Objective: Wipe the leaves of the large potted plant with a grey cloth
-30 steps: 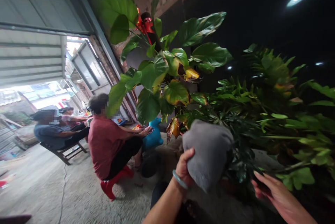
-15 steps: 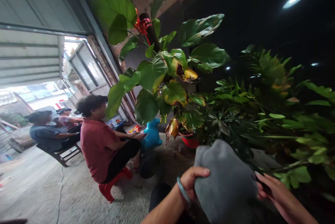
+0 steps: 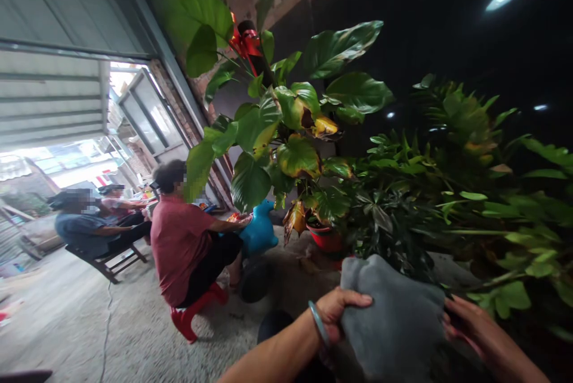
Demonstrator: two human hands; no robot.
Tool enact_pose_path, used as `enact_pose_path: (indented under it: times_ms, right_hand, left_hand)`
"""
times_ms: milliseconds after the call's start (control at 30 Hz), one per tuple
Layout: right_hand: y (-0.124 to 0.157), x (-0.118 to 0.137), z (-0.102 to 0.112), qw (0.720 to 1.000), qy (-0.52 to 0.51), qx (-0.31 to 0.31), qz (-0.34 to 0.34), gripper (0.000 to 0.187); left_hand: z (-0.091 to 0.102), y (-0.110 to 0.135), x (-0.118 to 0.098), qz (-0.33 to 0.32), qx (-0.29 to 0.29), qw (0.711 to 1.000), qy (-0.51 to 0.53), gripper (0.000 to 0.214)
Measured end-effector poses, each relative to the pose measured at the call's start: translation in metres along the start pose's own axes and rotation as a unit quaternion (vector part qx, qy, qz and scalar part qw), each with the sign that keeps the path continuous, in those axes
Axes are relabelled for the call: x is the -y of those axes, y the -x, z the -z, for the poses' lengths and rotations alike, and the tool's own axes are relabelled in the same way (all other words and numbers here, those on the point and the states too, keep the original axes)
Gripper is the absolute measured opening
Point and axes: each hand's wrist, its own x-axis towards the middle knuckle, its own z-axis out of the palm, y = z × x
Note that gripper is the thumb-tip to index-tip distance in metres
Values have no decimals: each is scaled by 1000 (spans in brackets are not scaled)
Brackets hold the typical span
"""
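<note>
A piece of soft grey cloth (image 3: pixel 394 317) is held up in front of me at the lower right; what kind of item it is, I cannot make out. My left hand (image 3: pixel 338 311), with a pale bangle at the wrist, is closed on the cloth's left edge, thumb on top. At the opposite edge, my right hand (image 3: pixel 474 326) pinches the cloth, its fingers partly hidden behind it. Just beyond the cloth stands a red plant pot (image 3: pixel 326 240) with a large-leaved plant (image 3: pixel 298 159).
Dense green foliage (image 3: pixel 447 192) fills the right side. A person in a red shirt (image 3: pixel 181 246) sits on a red stool (image 3: pixel 188 317) beside a blue animal-shaped toy (image 3: pixel 259 231). Further left, another person (image 3: pixel 96 225) sits on a wooden chair (image 3: pixel 111 263). A cable (image 3: pixel 106 329) crosses the floor.
The cloth and both my hands have moved slightly down and to the right. The person in red has turned away and stretched an arm forward toward the blue toy.
</note>
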Motion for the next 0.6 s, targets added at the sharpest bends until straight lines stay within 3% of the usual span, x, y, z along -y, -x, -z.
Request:
enact_pose_path:
  times_ms: [100,167,233,300,367,433,500,600]
  right_hand:
    - [3,2,-2,1000,12,-5,-1,35]
    - [6,5,-8,1000,10,-26,-8,34]
    - [10,9,-15,999,8,-40,-14,36]
    - [11,11,-19,999,12,-39,-12,38]
    - [11,12,-19,999,10,-40,-9,40]
    - [10,11,-16,998,13,-54,-3,42]
    - [9,11,-12,998,24,-59,-1,45]
    - [8,10,-10,999,23,-39,-6,51]
  left_hand:
    - [-1,6,-42,-86,0,995,42,21]
    - [-3,-6,-71,-152,-1,981,117,22]
    - [-3,-24,-83,-187,-16,964,186,20]
    - [0,-43,-70,-147,-70,969,186,16]
    - [8,-52,-39,-50,-126,984,113,12]
    - [18,-48,-5,25,-91,995,30,11]
    - [25,-33,14,47,-42,998,-18,13]
    - [23,-10,-4,-24,27,999,-12,18]
